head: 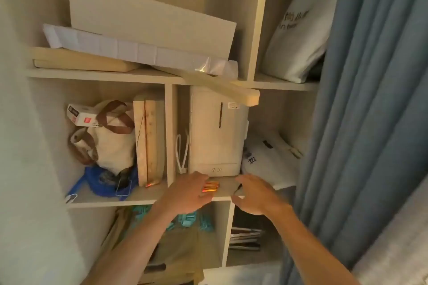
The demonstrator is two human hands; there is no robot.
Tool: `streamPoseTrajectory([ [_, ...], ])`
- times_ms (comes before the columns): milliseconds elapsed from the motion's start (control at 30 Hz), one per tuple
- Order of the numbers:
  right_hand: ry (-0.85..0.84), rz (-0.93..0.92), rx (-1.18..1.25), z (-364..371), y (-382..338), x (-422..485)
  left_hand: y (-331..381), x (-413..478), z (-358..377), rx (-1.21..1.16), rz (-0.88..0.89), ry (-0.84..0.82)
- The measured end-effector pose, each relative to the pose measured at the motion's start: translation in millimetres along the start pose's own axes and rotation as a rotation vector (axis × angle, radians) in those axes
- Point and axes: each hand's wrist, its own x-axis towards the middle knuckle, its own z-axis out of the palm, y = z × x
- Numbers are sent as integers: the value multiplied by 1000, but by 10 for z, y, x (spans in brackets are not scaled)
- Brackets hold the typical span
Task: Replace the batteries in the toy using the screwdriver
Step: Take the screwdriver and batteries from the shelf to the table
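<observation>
Both hands are reaching onto the middle shelf of a cupboard. The left hand is lying palm-down with its fingers spread over a small cluster of batteries, orange-red and gold, resting on the shelf board at about 3 o'clock from the knuckles. The fingertips are touching or just covering the near ends of the batteries; nothing is pinched yet, so the hand is reading as loose and unclenched. The right hand is hovering at 3 o'clock from the batteries, fingers curved and parted, holding nothing that shows. A thin dark object is lying just beside its index finger, at 9 o'clock of the hand; it may be the screwdriver, but it is too small to tell. No toy is showing anywhere.

Directly at 12 o'clock from the batteries a white box is standing upright, and a white bag is slumping at its 3 o'clock side. One more orange-tipped piece is lying in the left compartment, at 9 o'clock from the left hand.

The batteries are looking light, rigid and smooth, so they are likely to roll on the flat board. Gathering them sideways across their barrels, all together under curled fingers, seems safer than lifting by the ends. The task is judged to be only starting.
</observation>
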Motion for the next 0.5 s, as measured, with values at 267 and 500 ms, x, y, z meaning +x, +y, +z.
streamPoseTrajectory([
  [267,-49,-205,-655,200,232,893,-192,747,364,114,16,-141],
  [500,-12,-288,-664,326,371,1058,-181,931,564,198,46,-193],
])
